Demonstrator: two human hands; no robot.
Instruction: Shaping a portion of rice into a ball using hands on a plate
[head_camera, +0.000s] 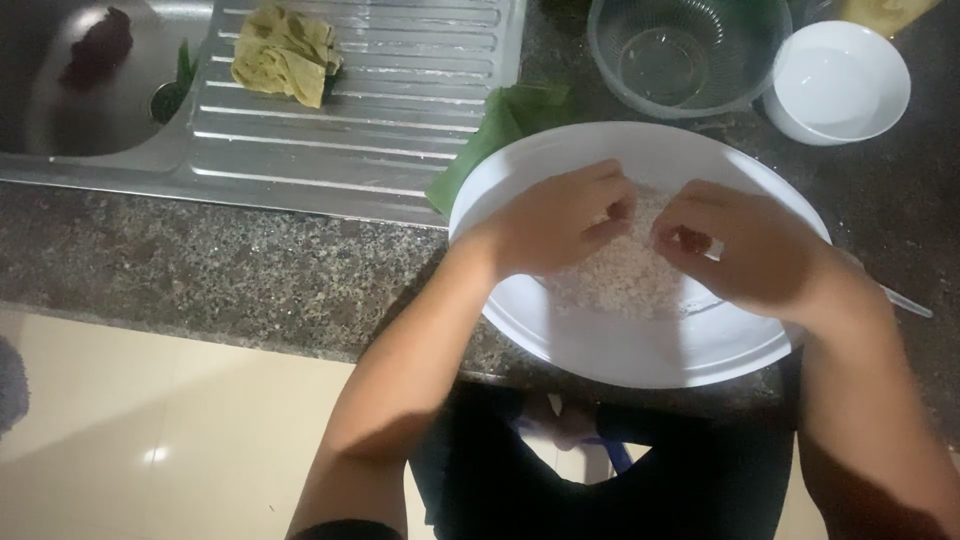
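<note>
Rice grains, whitish, loose (625, 270) are heaped mid-right in the large round white plate (600, 350), which is set on the speckled granite counter (250, 260). Left hand (560, 220) and right hand (745, 250) are laid on the heap, fingers curled and pinched together at the grains. Green leaf (500, 130) is tucked under the plate's far-left rim.

Steel sink (60, 110) top left of my view, yellow cloth (285, 55) on its ribbed drainboard (400, 120), green leaf (495, 135) on my granite counter (250, 260), clear plastic bowl (690, 55), small white bowl (840, 85) just beside it, cream floor tiles (180, 440) below me.
</note>
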